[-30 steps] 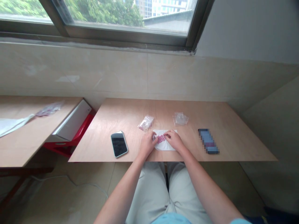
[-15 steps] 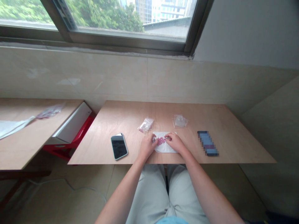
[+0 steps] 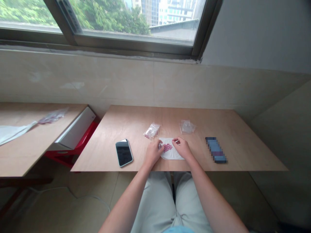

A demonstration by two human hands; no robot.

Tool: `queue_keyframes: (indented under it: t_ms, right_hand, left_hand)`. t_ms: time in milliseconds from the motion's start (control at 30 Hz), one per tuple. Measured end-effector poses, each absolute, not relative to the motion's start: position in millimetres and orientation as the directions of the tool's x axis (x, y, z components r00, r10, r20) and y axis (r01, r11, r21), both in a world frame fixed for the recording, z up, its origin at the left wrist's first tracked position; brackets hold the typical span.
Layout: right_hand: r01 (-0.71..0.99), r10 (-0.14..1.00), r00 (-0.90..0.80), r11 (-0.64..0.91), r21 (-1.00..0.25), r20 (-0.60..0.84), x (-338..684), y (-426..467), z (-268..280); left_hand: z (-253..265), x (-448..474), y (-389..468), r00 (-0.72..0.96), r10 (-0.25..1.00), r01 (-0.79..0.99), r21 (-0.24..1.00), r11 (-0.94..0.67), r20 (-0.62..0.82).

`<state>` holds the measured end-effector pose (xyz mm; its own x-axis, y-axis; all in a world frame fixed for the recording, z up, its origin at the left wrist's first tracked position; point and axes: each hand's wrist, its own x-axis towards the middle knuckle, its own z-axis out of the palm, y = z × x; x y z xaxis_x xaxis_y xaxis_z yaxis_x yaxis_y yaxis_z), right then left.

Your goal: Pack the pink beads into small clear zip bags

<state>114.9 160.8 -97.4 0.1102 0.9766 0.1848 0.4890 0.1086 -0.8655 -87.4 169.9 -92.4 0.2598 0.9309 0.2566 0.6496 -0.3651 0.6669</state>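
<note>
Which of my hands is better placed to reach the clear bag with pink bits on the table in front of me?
Probably your left hand: it is just nearer than the clear bag, while your right hand is farther away, beyond the pink pieces.

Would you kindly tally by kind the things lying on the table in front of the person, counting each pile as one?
Flat rectangular phones, one pale-rimmed, one dark-edged and pixelated: 2
Clear plastic packet piles, one with pinkish contents, one colourless: 2
Flat white sheet, material unclear: 1
Pile of small pink-red beads: 1
Total: 6
</note>
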Motion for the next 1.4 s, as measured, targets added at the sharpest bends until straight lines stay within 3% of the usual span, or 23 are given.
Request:
queue_keyframes:
  t_ms: [233,500,800,967,1167,1300,1400]
  right_hand:
    - [0.429,0.984,-0.014,0.166,-0.888,0.177,73.6,161.5,-84.6]
    - [0.44,0.988,0.018,0.129,-0.889,0.153,118.1,138.8,-74.8]
    - [0.377,0.995,-0.064,-0.048,-0.925,-0.077,157.0,55.1,-68.7]
    - [0.35,0.975,-0.185,-0.054,-0.935,-0.126,161.5,34.8,-69.6]
    - [0.295,0.983,-0.168,-0.018,-0.955,-0.071,159.1,33.6,-54.9]
    - [0.164,0.984,-0.166,-0.04,-0.986,-0.068,157.6,29.2,-42.6]
    - [0.013,0.96,-0.271,-0.067,-0.998,-0.068,157.4,25.4,-33.1]
  left_hand:
    - [-94.4,-87.6,170.5,0.267,0.927,0.633,0.677,-0.375,0.264]
    - [-95.2,-86.7,169.6,0.24,0.938,0.626,0.698,-0.348,0.252]
    - [-74.4,-94.7,173.6,0.168,0.973,0.418,0.883,-0.214,0.157]
    - [-47.4,-103.6,158.8,0.26,0.965,0.144,0.99,-0.008,-0.03]
    - [-0.3,-80.1,114.4,0.443,0.88,0.116,0.984,0.134,-0.172]
    - [11.9,-60.1,86.0,0.543,0.821,0.039,0.981,0.188,-0.179]
    - [5.9,-49.0,68.5,0.568,0.795,-0.018,0.962,0.271,-0.213]
